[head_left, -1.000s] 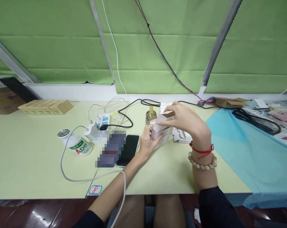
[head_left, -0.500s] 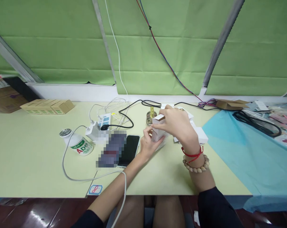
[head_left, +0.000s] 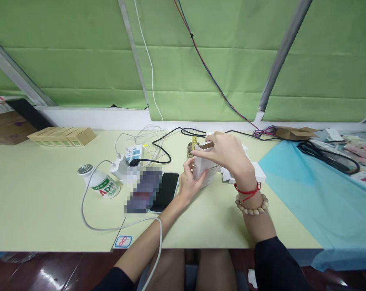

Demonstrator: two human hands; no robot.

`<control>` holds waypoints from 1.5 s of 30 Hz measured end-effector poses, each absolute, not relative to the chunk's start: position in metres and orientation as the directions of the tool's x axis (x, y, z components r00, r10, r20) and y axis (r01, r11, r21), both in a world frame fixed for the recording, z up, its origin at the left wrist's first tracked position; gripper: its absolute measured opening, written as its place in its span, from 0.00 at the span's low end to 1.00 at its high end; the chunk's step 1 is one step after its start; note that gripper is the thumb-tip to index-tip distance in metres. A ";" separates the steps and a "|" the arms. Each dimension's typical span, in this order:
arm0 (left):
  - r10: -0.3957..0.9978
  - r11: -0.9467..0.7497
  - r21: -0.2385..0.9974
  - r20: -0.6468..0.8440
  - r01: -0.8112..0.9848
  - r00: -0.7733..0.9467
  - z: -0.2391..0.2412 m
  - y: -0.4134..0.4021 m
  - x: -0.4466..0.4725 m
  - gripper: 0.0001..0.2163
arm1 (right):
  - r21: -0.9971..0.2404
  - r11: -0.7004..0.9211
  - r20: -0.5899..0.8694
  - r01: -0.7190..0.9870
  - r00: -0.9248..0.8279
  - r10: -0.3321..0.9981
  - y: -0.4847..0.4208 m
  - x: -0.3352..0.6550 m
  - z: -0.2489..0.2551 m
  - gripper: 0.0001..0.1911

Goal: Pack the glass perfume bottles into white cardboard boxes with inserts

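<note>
My left hand [head_left: 189, 181] grips the lower side of a small white carton [head_left: 201, 165] that stands upright on the pale green table [head_left: 43, 214]. My right hand [head_left: 227, 153] comes over the carton from the right, its fingers pinching the brown-lined top flap [head_left: 204, 145]. Just behind the carton stands a small glass bottle with a yellow top [head_left: 193, 145], mostly hidden by it. More white folded cartons [head_left: 257, 171] lie right of my right wrist, which wears a red string and a bead bracelet.
A black phone [head_left: 166, 190] and a blurred object lie left of my left hand. Farther left are a white AD bottle [head_left: 100, 185], a power strip with cables [head_left: 133, 155] and brown boxes [head_left: 61, 135]. A blue sheet [head_left: 316, 194] covers the table's right side.
My right hand has shifted on the carton's top, from an opened flap one second ago to pinching the flap at the top edge now. My left hand stays on the carton.
</note>
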State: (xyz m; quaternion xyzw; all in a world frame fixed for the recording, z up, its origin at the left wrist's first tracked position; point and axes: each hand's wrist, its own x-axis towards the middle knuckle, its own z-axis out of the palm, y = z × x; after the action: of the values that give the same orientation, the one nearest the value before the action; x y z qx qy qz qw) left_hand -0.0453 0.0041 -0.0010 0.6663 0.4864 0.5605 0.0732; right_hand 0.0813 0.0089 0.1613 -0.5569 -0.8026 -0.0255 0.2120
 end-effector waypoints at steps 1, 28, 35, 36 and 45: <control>0.727 -0.517 0.640 0.679 0.568 -0.102 -0.001 0.004 -0.046 0.25 | -0.203 0.375 0.367 0.905 -0.284 0.886 0.009 0.081 0.162 0.26; 0.828 -0.439 0.725 0.556 0.531 -0.074 -0.001 0.001 -0.043 0.28 | -0.514 0.547 0.350 0.660 -0.421 0.837 0.040 0.103 0.149 0.19; 0.846 -0.470 0.781 0.532 0.412 -0.044 0.006 -0.004 -0.044 0.23 | -0.512 0.558 0.254 0.653 -0.505 0.825 0.045 0.126 0.151 0.21; 0.855 -0.473 0.806 0.517 0.355 -0.034 0.008 -0.004 -0.043 0.23 | -0.509 0.569 0.262 0.646 -0.514 0.817 0.046 0.128 0.152 0.21; 0.892 -0.448 0.893 0.449 0.047 -0.039 0.017 -0.003 -0.042 0.27 | -0.526 0.650 0.422 0.548 -0.496 0.759 0.052 0.126 0.150 0.17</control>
State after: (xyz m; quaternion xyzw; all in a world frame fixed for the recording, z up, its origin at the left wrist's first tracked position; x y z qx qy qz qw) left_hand -0.0425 -0.0033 0.0172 0.5986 0.3925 0.6045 0.3495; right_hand 0.1256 0.0521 0.1503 -0.3849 -0.8492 0.1635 0.3225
